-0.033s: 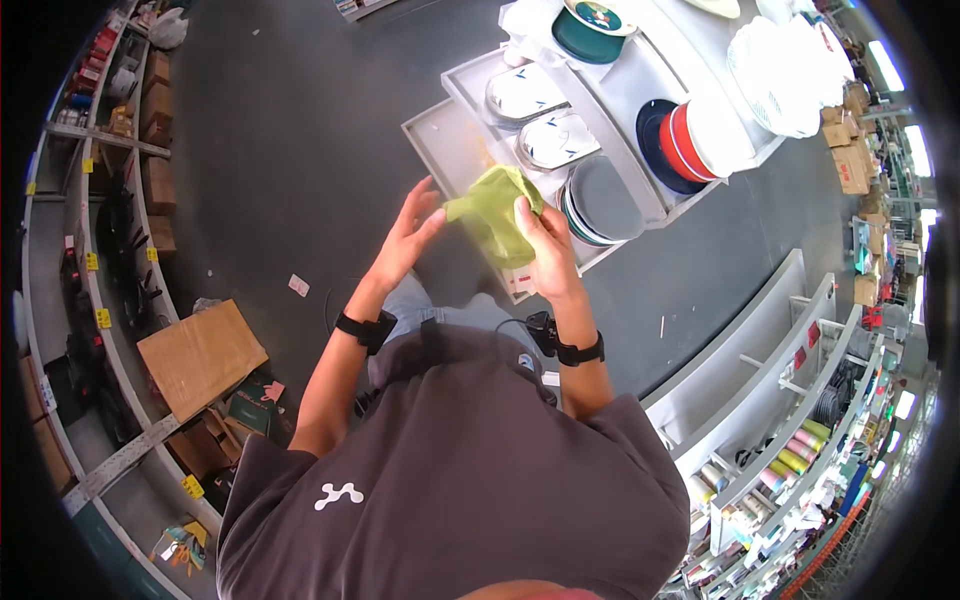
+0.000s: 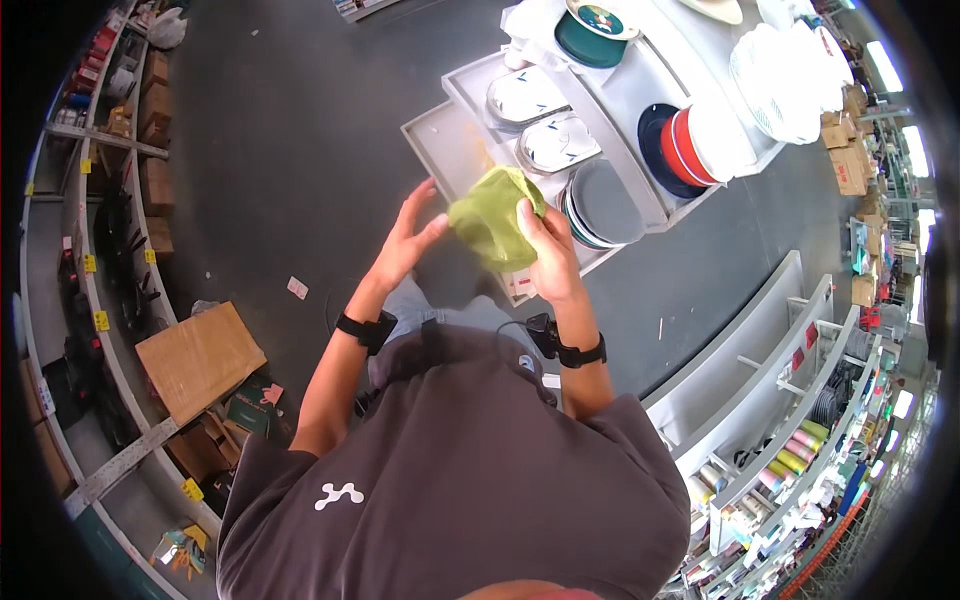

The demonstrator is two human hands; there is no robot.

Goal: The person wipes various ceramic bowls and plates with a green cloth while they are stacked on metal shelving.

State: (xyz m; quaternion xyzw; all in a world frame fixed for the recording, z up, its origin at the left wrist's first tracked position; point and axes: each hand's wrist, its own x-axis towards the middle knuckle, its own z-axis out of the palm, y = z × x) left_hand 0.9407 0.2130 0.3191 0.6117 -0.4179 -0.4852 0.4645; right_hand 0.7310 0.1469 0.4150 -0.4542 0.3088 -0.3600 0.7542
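A light green cloth (image 2: 492,228) hangs bunched in front of me, with my right hand (image 2: 550,245) closed on its right edge, thumb on top. Just left of the cloth is my left hand (image 2: 408,238), its fingers spread and slightly blurred, holding nothing. Whether its fingertips touch the cloth I cannot tell. Beyond the hands stands a white tiered display unit (image 2: 428,140). Its lower tiers bear a stack of grey plates (image 2: 610,205) beside the cloth and white dishes with blue marks (image 2: 560,145).
Higher on the unit are red-and-white dishes (image 2: 682,145), a dark blue plate (image 2: 650,130), dark green dishes (image 2: 590,45) and white stacked dishes (image 2: 770,85). Shelving with a cardboard sheet (image 2: 200,360) runs along the left. A curved white shelf (image 2: 730,350) stands at lower right.
The cloth's left corner, which stuck out toward my left hand, has drawn in, and the cloth is rounder. Both hands are nearly where they were.
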